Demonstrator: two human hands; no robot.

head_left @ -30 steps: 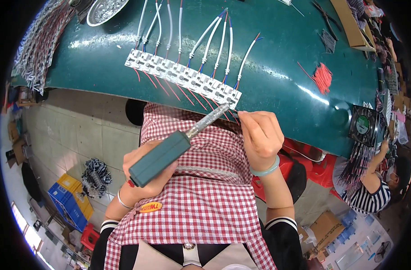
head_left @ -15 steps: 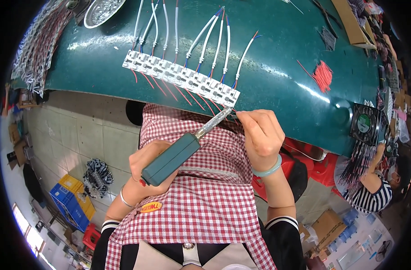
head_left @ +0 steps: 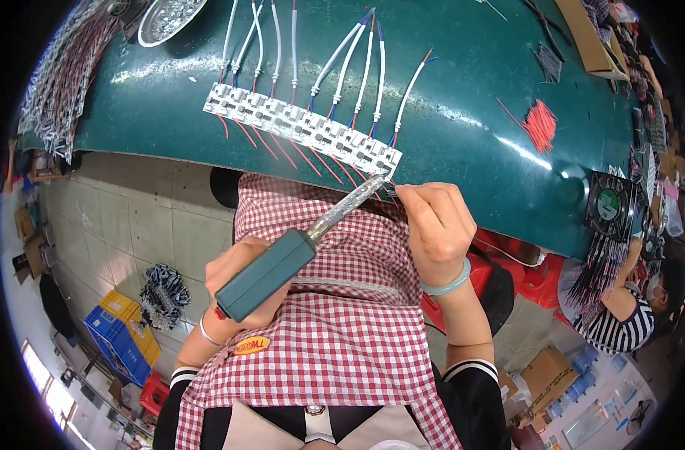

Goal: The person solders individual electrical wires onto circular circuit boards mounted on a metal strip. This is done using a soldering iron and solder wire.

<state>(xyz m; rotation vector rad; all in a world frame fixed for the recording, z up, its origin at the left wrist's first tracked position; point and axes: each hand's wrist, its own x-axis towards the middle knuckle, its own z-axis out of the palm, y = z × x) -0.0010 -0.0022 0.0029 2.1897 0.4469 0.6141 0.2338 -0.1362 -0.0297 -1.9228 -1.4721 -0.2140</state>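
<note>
My left hand (head_left: 233,264) is closed around the green handle of a soldering iron (head_left: 266,274). The iron's metal barrel slants up to the right, its tip at the near edge of a row of white circuit boards (head_left: 301,129), by the right end. Just right of that tip, my right hand (head_left: 440,223) pinches a thin red wire (head_left: 392,190) between thumb and fingers. Short red wires (head_left: 310,160) stick out along the row's near side. White-sleeved cables (head_left: 380,79) with red and blue ends run from its far side.
A pile of red wires (head_left: 540,126) lies on the green table (head_left: 462,82) at right. Beyond the row's left end sit a metal dish (head_left: 166,21) and bundled wired boards (head_left: 65,82). A black fan (head_left: 611,204) stands at the right edge, near a seated person in stripes (head_left: 618,322).
The soldering iron and my left hand have drawn slightly down and left, with the tip still near the row's right end. My right hand has hardly moved.
</note>
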